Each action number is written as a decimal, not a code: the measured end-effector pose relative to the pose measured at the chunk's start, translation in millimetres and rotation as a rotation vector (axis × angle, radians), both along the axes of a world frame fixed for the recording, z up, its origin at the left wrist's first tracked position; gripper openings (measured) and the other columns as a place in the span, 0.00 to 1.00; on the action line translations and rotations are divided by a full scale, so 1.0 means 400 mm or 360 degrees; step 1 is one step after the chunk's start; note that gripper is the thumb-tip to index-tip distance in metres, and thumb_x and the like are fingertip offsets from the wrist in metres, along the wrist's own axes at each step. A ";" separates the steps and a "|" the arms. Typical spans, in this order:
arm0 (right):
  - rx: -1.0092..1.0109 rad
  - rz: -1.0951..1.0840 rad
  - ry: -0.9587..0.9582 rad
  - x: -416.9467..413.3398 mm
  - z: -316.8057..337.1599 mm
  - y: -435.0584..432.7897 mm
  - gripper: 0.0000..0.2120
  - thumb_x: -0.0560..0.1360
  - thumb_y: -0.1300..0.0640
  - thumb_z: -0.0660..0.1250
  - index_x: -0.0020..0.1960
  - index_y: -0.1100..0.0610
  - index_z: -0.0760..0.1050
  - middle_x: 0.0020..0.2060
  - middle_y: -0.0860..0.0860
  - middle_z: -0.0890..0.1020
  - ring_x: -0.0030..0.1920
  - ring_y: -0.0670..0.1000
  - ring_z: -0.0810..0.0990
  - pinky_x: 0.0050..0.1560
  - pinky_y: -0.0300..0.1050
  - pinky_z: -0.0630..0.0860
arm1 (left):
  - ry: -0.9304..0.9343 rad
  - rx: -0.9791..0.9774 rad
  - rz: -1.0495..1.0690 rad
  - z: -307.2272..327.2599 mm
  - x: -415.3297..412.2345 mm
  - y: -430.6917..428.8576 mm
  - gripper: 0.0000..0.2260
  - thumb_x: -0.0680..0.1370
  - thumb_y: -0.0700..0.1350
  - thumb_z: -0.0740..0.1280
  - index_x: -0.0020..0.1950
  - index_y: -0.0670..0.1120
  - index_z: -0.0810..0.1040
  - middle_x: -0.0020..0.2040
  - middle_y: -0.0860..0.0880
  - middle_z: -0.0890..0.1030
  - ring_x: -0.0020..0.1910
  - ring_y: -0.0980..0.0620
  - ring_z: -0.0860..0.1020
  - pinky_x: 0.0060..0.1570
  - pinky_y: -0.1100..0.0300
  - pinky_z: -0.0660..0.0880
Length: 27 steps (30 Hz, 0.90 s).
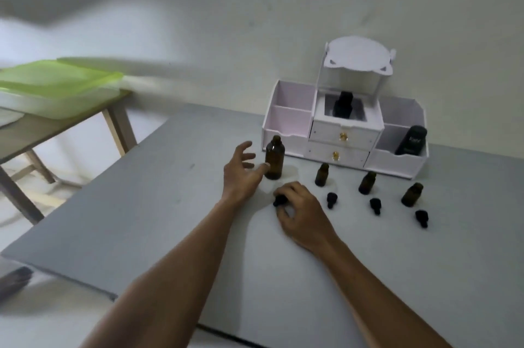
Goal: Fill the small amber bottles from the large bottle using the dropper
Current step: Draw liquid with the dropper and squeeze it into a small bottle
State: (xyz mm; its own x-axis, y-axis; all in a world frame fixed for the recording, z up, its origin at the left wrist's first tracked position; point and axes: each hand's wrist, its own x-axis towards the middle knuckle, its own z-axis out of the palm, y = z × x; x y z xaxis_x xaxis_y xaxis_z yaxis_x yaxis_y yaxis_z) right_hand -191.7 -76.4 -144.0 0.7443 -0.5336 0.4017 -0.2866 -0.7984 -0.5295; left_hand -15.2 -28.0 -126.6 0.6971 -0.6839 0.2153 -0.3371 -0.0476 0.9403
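The large amber bottle (274,158) stands uncapped on the grey table (141,220). My left hand (241,170) is spread open just left of it, thumb tip near its side. My right hand (300,213) grips a black dropper cap (279,200) lying on the table in front of the large bottle. Three small amber bottles (322,174) (367,183) (412,194) stand uncapped in a row to the right. A black dropper cap lies in front of each (331,199) (375,205) (421,218).
A white drawer organizer (340,132) stands at the back against the wall, holding a dark bottle (343,105) in its middle bay and a black container (412,140) on the right. A wooden side table (71,132) with green-lidded trays (56,86) stands to the left.
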 end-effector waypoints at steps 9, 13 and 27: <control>0.0113 -0.0057 -0.0436 -0.004 -0.010 -0.017 0.11 0.76 0.61 0.71 0.58 0.55 0.79 0.52 0.48 0.80 0.52 0.42 0.79 0.53 0.38 0.79 | 0.0061 -0.0236 -0.0227 -0.013 0.008 -0.062 0.31 0.67 0.59 0.73 0.68 0.54 0.75 0.61 0.49 0.82 0.59 0.52 0.81 0.55 0.58 0.79; 0.0155 -0.0308 -0.0828 -0.009 0.025 -0.041 0.11 0.75 0.58 0.73 0.58 0.53 0.82 0.52 0.45 0.83 0.52 0.42 0.82 0.52 0.38 0.80 | -0.0004 -0.0201 -0.0378 -0.022 0.024 -0.079 0.27 0.65 0.53 0.75 0.64 0.52 0.80 0.55 0.51 0.85 0.55 0.54 0.83 0.57 0.56 0.80; 0.0830 -0.0128 -0.1700 0.102 0.293 -0.158 0.09 0.77 0.62 0.70 0.56 0.64 0.82 0.38 0.46 0.86 0.42 0.52 0.85 0.49 0.46 0.83 | 0.0104 -0.0190 -0.0465 -0.023 0.064 -0.092 0.17 0.70 0.36 0.78 0.56 0.50 0.84 0.49 0.48 0.87 0.46 0.52 0.85 0.47 0.66 0.78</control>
State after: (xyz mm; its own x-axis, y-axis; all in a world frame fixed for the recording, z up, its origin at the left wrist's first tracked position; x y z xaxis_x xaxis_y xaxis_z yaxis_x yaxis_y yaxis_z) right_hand -150.9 -139.4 -26.8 0.1217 -0.8464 0.5185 0.4572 -0.4158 -0.7862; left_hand 10.3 -64.9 -135.7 0.4897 -0.8300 0.2671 -0.2587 0.1542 0.9536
